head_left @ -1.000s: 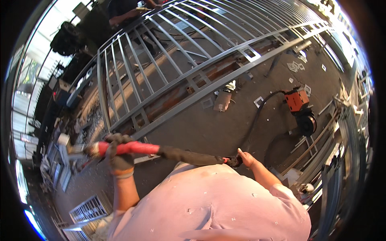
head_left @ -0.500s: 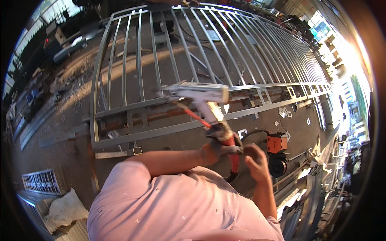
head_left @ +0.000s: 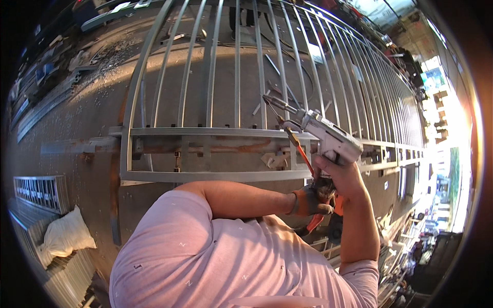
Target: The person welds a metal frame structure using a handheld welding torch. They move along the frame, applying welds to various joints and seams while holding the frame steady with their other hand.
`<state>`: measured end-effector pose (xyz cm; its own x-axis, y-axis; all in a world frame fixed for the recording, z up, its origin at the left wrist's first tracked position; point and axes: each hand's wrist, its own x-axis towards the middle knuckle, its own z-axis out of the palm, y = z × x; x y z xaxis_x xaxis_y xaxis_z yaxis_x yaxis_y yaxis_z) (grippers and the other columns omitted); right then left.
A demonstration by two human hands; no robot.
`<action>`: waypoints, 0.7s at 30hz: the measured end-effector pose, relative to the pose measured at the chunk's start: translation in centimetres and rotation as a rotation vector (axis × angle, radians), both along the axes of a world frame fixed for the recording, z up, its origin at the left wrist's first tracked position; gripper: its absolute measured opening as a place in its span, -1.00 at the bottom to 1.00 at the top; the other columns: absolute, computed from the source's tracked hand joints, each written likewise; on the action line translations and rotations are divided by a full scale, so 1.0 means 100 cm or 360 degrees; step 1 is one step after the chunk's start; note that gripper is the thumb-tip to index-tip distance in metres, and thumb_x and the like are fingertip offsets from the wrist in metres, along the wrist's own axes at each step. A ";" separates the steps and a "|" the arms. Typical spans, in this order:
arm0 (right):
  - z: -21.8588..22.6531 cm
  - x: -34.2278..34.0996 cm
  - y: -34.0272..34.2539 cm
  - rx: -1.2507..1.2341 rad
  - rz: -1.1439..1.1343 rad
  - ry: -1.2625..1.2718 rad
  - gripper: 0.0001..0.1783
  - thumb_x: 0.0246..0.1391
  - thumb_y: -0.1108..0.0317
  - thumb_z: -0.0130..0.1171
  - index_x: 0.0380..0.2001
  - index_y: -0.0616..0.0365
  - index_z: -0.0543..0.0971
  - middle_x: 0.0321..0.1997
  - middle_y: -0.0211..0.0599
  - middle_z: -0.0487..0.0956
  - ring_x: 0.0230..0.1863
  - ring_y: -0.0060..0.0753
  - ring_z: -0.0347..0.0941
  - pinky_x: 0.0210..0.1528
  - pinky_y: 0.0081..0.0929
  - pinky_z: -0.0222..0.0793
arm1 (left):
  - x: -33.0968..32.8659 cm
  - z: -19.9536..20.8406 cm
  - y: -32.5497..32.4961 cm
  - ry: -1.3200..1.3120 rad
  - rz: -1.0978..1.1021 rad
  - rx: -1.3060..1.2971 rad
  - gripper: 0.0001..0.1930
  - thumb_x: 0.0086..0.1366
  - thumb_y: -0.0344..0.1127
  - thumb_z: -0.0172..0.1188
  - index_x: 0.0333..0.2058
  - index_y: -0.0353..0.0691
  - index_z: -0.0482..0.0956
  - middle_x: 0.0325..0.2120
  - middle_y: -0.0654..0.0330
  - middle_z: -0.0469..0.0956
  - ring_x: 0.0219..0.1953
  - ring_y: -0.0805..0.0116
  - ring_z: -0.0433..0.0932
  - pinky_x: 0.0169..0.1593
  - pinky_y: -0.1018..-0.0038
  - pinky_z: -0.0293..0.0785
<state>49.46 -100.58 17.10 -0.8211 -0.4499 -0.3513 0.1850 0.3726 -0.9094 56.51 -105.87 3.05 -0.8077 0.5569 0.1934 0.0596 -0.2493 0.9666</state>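
Observation:
A silver-grey welding gun [head_left: 334, 134] is tilted with its slim nozzle pointing up and left, over the lower rails of a large barred metal frame [head_left: 205, 176]. My right hand [head_left: 341, 177], bare, is wrapped round the grip just under the gun's body. My left hand [head_left: 309, 201], in a grey and orange work glove, closes round the base of the gun where the hose joins it. A thin orange feed tube [head_left: 304, 156] runs up to the nozzle. Below my left hand the red hose [head_left: 314, 224] curves away. The nozzle tip appears to stand clear of the bars.
A white sack [head_left: 68, 233] lies at the lower left on metal profiles [head_left: 69, 277], beside a stack of tubes [head_left: 43, 192]. Metal lengths [head_left: 49, 110] lie along the left. A person's legs [head_left: 232, 20] show beyond the frame. Scrap and profiles clutter the right.
The gun has moved right and its nozzle now points more upward. My right hand, earlier below the gun beside my left hand, has risen and taken its grip. The view has shifted.

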 end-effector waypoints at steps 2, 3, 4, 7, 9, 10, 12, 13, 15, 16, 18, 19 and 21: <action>0.001 -0.018 -0.013 -0.0015 0.0146 -0.0033 -0.75 0.14 0.52 0.37 -0.11 0.24 0.59 -0.37 -0.41 0.58 -0.41 -0.57 0.51 -0.40 -0.53 0.47 | -0.011 0.001 -0.020 0.0108 0.0068 -0.0262 -0.66 0.26 -0.09 0.34 -0.12 -0.17 0.60 -0.25 0.13 0.63 -0.14 0.21 0.62 0.01 0.25 0.53; 0.003 -0.026 -0.016 0.0012 0.0221 -0.0020 -0.74 0.13 0.52 0.38 -0.11 0.24 0.60 -0.36 -0.41 0.59 -0.41 -0.57 0.51 -0.40 -0.53 0.48 | -0.015 -0.001 -0.034 0.0175 0.0074 -0.0433 -0.61 0.23 -0.05 0.36 -0.11 -0.19 0.58 -0.28 0.11 0.63 -0.16 0.18 0.63 0.00 0.26 0.54; 0.005 -0.034 -0.017 -0.0002 0.0313 -0.0030 -0.74 0.12 0.52 0.38 -0.11 0.23 0.61 -0.36 -0.42 0.60 -0.40 -0.58 0.52 -0.39 -0.54 0.49 | -0.013 -0.003 -0.048 0.0261 0.0077 -0.0635 -0.55 0.20 0.00 0.38 -0.11 -0.22 0.57 -0.31 0.08 0.63 -0.17 0.15 0.65 0.00 0.26 0.56; 0.027 -0.067 -0.017 0.0197 0.0305 0.0010 -0.70 0.10 0.54 0.39 -0.08 0.22 0.63 -0.36 -0.41 0.64 -0.41 -0.58 0.54 -0.40 -0.60 0.48 | 0.018 -0.029 -0.118 0.0119 0.0583 -0.0192 -0.47 0.20 -0.03 0.41 0.03 -0.21 0.53 -0.18 0.13 0.63 -0.06 0.27 0.63 0.06 0.35 0.56; 0.050 -0.094 -0.016 0.0256 0.0247 0.0068 -0.69 0.05 0.56 0.41 -0.10 0.25 0.63 -0.37 -0.39 0.65 -0.45 -0.57 0.55 -0.41 -0.58 0.48 | 0.056 -0.054 -0.185 -0.0085 0.0671 -0.0132 -0.52 0.24 -0.17 0.41 0.08 -0.18 0.51 -0.12 0.15 0.60 -0.03 0.34 0.59 0.07 0.36 0.56; 0.065 -0.109 -0.017 0.0441 0.0280 0.0115 -0.67 0.02 0.56 0.42 -0.10 0.24 0.64 -0.37 -0.38 0.66 -0.47 -0.57 0.54 -0.42 -0.57 0.47 | 0.077 -0.065 -0.211 0.0026 0.1086 -0.0373 -0.53 0.31 -0.20 0.40 0.11 -0.21 0.50 -0.09 0.18 0.59 -0.04 0.41 0.57 0.05 0.40 0.54; 0.091 -0.140 -0.027 0.0725 0.0391 0.0159 -0.64 -0.02 0.54 0.44 -0.09 0.23 0.65 -0.38 -0.38 0.66 -0.49 -0.58 0.53 -0.43 -0.56 0.47 | 0.119 -0.088 -0.275 0.0185 0.1721 -0.0966 -0.73 0.33 -0.39 0.29 0.00 -0.21 0.59 -0.18 0.28 0.62 -0.12 0.46 0.58 -0.02 0.42 0.56; 0.096 -0.154 -0.037 0.0793 0.0512 0.0190 -0.63 -0.03 0.53 0.44 -0.09 0.22 0.66 -0.38 -0.39 0.66 -0.50 -0.59 0.52 -0.43 -0.55 0.46 | 0.137 -0.098 -0.298 -0.0159 0.1976 -0.0792 -0.74 0.32 -0.39 0.30 -0.03 -0.23 0.60 -0.15 0.26 0.64 -0.10 0.44 0.60 -0.02 0.41 0.57; 0.089 -0.180 -0.064 0.0986 0.0496 -0.0006 -0.56 -0.12 0.51 0.53 -0.09 0.17 0.67 -0.38 -0.41 0.64 -0.48 -0.57 0.54 -0.45 -0.57 0.46 | 0.182 -0.114 -0.340 -0.0584 0.2539 -0.1122 -0.71 0.28 -0.30 0.35 -0.04 -0.14 0.60 -0.19 0.13 0.68 -0.09 0.24 0.68 0.00 0.28 0.58; 0.075 -0.189 -0.078 0.1058 0.0552 -0.0045 -0.55 -0.14 0.49 0.56 -0.11 0.16 0.68 -0.36 -0.43 0.63 -0.44 -0.58 0.54 -0.42 -0.56 0.46 | 0.205 -0.120 -0.359 -0.0545 0.2635 -0.1632 -0.65 0.28 -0.23 0.36 0.01 -0.15 0.57 -0.10 0.06 0.65 -0.02 0.12 0.65 0.05 0.23 0.56; 0.033 -0.206 -0.111 0.1083 0.0806 -0.0030 -0.57 -0.16 0.44 0.61 -0.15 0.14 0.69 -0.33 -0.47 0.63 -0.35 -0.59 0.53 -0.33 -0.54 0.47 | 0.239 -0.134 -0.387 -0.0678 0.2792 -0.2262 -0.52 0.30 -0.10 0.35 0.09 -0.21 0.50 0.05 -0.06 0.58 0.11 -0.05 0.57 0.14 0.15 0.50; 0.010 -0.212 -0.126 0.1068 0.0958 0.0016 -0.58 -0.15 0.41 0.62 -0.17 0.14 0.69 -0.32 -0.49 0.63 -0.30 -0.60 0.52 -0.28 -0.52 0.48 | 0.250 -0.144 -0.395 -0.0778 0.2888 -0.2345 -0.45 0.31 -0.04 0.34 0.13 -0.25 0.47 0.11 -0.11 0.54 0.16 -0.10 0.52 0.19 0.12 0.47; -0.034 -0.222 -0.153 0.1010 0.1217 -0.0146 -0.55 -0.16 0.43 0.61 -0.15 0.21 0.67 -0.26 -0.46 0.63 -0.23 -0.52 0.52 -0.13 -0.47 0.50 | 0.261 -0.165 -0.407 -0.1006 0.3037 -0.2518 -0.34 0.33 0.05 0.30 0.20 -0.34 0.40 0.19 -0.19 0.46 0.25 -0.16 0.43 0.27 0.11 0.40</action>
